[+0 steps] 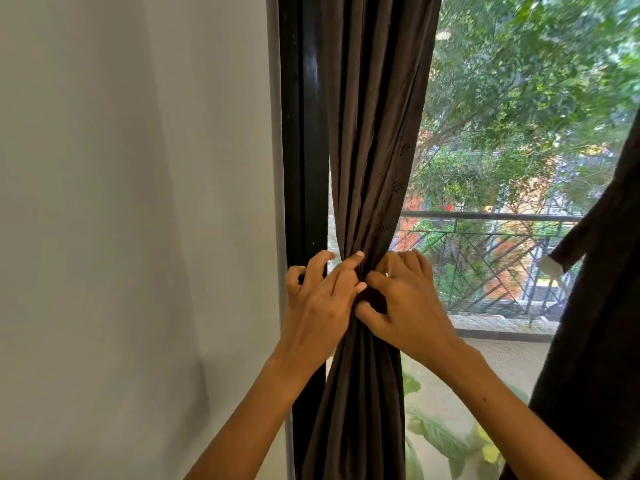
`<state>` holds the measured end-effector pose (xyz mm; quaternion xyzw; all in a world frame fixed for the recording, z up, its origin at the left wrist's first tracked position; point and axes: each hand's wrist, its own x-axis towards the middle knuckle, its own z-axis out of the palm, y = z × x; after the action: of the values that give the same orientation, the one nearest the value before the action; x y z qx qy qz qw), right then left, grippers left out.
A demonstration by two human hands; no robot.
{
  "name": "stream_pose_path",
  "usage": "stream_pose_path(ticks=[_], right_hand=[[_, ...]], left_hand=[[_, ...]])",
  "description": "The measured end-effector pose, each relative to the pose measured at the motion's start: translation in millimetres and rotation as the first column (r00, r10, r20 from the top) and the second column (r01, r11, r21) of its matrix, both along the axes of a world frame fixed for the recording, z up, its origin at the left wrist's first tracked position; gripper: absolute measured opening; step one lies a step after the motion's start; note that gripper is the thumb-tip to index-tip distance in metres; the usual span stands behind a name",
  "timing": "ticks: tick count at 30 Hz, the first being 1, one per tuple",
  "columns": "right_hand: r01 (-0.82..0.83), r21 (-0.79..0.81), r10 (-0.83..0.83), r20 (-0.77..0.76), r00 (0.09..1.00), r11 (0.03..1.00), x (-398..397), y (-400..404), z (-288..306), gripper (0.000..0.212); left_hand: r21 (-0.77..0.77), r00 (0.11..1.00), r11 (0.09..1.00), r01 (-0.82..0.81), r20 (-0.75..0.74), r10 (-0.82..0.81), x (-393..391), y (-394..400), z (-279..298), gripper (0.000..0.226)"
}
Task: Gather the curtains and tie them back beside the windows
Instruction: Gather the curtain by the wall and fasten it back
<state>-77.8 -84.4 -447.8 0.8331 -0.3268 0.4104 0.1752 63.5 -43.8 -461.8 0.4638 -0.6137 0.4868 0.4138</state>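
Both hands at the gathered curtain.
Left hand and right hand pinch its bunched waist beside the frame, fingers clamped on fabric.

A dark brown cloth curtain with a soft, matt weave and small embroidered motifs hangs in folds just right of a glossy black window frame. Left of the frame is a smooth, matt painted wall. Right of the frame, beyond fine mesh, stands a dark metal railing; a coarser, matt dark cloth hangs at far right.
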Motion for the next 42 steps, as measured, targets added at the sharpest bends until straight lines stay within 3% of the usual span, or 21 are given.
stream_pose_path(ticks=[3, 7, 15, 18, 24, 29, 39, 42], right_hand=[[-0.098, 0.088, 0.101, -0.023, 0.995, 0.991, -2.4, -2.5, 4.1, 0.034], [-0.320, 0.248, 0.308, 0.089, 0.947, 0.914, -7.1, -1.3, 4.3, 0.030], [-0.419, 0.230, 0.386, 0.176, 0.906, 0.878, -4.5, -5.4, 4.7, 0.017], [-0.398, 0.162, 0.360, 0.220, 0.906, 0.903, -7.1, -7.8, -5.7, 0.012], [-0.214, -0.078, 0.228, 0.335, 0.914, 0.974, -3.3, -4.1, -20.4, 0.028], [-0.284, -0.055, 0.281, 0.407, 0.869, 0.957, -9.5, -5.1, -14.5, 0.005], [-0.382, 0.151, 0.281, 0.450, 0.848, 0.912, -30.9, -12.8, -7.7, 0.017], [-0.399, 0.164, 0.282, 0.476, 0.833, 0.902, -36.8, -13.4, -4.9, 0.018]], left_hand=[[0.034, 0.998, 0.999, -0.004, -0.055, 0.006, -4.1, 2.8, -1.8, 0.026], [0.097, 0.986, 0.995, 0.020, -0.164, -0.003, -2.6, 4.7, -1.1, 0.032], [0.115, 0.973, 0.990, 0.080, -0.226, -0.052, -3.5, 6.8, -0.7, 0.032], [0.137, 0.968, 0.988, 0.071, -0.247, -0.036, 1.4, 5.1, -2.2, 0.033], [0.115, 0.966, 0.988, 0.103, -0.247, -0.072, -1.6, 5.6, -3.0, 0.033], [0.001, 0.980, 0.995, 0.097, -0.176, -0.095, 3.2, 4.2, -10.2, 0.021], [-0.031, 0.996, 0.996, -0.085, -0.003, 0.085, 38.8, -1.5, -6.6, 0.021], [-0.034, 0.997, 0.997, -0.073, -0.020, 0.073, 37.1, -4.7, -8.3, 0.021]])
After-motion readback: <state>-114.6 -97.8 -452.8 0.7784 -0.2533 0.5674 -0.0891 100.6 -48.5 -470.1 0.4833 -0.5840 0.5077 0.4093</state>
